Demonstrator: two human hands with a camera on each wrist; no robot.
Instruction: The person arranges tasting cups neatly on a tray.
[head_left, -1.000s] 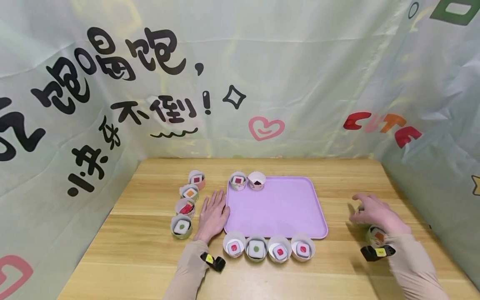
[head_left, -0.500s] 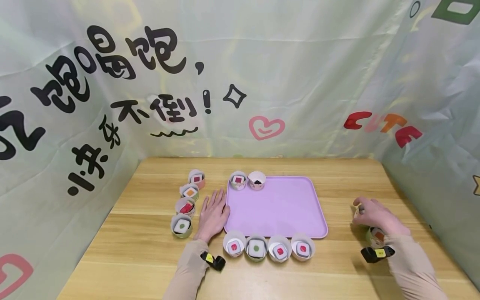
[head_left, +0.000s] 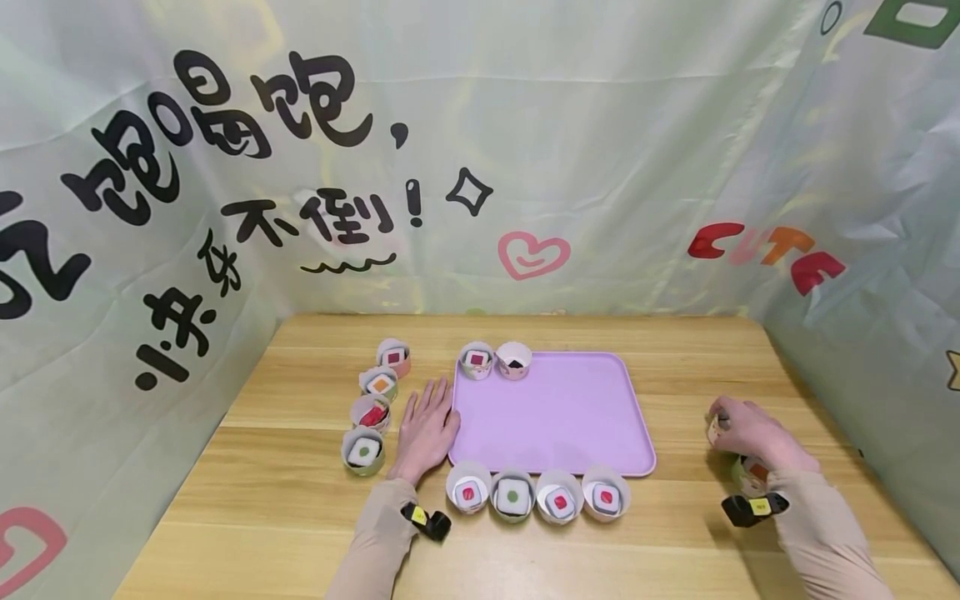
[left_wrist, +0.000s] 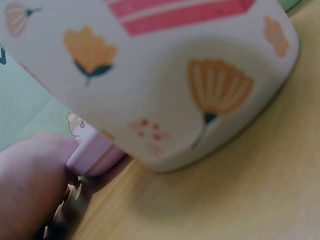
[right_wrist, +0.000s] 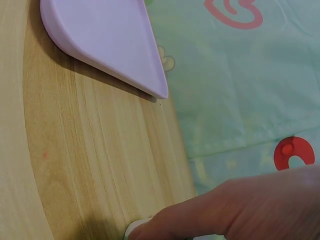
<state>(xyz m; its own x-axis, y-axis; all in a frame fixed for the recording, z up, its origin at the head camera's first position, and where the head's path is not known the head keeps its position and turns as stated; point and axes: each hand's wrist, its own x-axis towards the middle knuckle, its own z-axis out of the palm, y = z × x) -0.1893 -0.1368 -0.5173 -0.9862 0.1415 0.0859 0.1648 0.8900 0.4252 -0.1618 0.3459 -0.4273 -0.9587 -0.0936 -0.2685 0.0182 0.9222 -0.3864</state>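
Observation:
My left hand [head_left: 424, 437] lies flat on the table with straight fingers, its thumb against the left edge of a purple tray [head_left: 555, 417]. In the left wrist view, a flower-printed paper cup [left_wrist: 150, 100] fills the near view beside that hand [left_wrist: 32, 182]. At the right, my right hand [head_left: 761, 433] grips a small light paper cup [head_left: 716, 428] by its side; fingers hide most of it. Just below that hand stands another cup [head_left: 750, 473] with an orange-topped piece inside. The right wrist view shows only a sliver of the held cup [right_wrist: 135, 226] under a finger.
Two cups, one with a red-centred piece [head_left: 476, 360], one with a dark bit [head_left: 513, 362], stand at the tray's back left. Several filled cups [head_left: 513, 497] line its front edge. Another column of cups [head_left: 363, 452] stands left of my left hand. Printed cloth [head_left: 615, 208] encloses the table.
My right hand has come down slightly toward me and its fingers have curled in around the cup. The left hand, the tray and the other cups stay put.

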